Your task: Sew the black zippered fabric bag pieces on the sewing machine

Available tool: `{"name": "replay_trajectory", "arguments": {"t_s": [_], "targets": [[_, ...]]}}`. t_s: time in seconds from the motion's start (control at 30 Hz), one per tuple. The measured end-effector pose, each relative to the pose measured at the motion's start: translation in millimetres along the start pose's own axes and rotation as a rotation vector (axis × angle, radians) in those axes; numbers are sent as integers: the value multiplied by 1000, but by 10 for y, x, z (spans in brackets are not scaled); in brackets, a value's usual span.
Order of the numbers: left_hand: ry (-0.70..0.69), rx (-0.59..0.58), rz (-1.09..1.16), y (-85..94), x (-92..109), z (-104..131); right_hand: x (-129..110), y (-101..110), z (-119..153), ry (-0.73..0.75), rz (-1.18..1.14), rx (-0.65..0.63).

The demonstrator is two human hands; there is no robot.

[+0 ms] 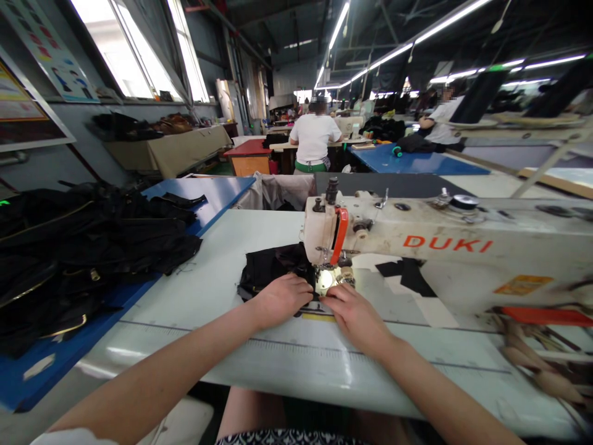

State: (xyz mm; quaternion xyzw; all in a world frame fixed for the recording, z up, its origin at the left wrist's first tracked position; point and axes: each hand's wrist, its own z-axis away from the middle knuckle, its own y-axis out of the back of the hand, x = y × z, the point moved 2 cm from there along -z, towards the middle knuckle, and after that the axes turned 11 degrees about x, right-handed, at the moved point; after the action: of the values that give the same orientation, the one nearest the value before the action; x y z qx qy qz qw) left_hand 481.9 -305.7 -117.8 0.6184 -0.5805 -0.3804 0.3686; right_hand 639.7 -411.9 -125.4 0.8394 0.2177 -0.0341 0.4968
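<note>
A piece of black fabric (pixel 269 267) lies under the head of a white sewing machine (pixel 393 228), to the left of the needle area. My left hand (pixel 285 300) is closed on its near edge, fingertips pressed together and bent down at the cloth. Just right of the needle, my right hand (pixel 354 312) pinches the edge of the same fabric between thumb and fingers; the bit in the pinch is mostly hidden. A small lamp (pixel 327 278) lights the spot between both hands.
Black garments with gold zippers (pixel 69 247) are heaped on a blue table (pixel 28 377) at left. Black scraps (pixel 407 275) lie by the machine bed. A red-orange tray (pixel 546 316) sits at right. A person in a white shirt (pixel 315 139) works ahead.
</note>
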Motion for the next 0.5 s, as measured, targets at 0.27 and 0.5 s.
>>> {"name": "replay_trajectory", "arguments": {"t_s": [0.27, 0.5], "targets": [[-3, -73, 20, 119, 29, -24, 27, -23, 27, -1, -45, -4], [-18, -52, -42, 12, 15, -1, 30, -16, 30, -15, -72, 37]]}}
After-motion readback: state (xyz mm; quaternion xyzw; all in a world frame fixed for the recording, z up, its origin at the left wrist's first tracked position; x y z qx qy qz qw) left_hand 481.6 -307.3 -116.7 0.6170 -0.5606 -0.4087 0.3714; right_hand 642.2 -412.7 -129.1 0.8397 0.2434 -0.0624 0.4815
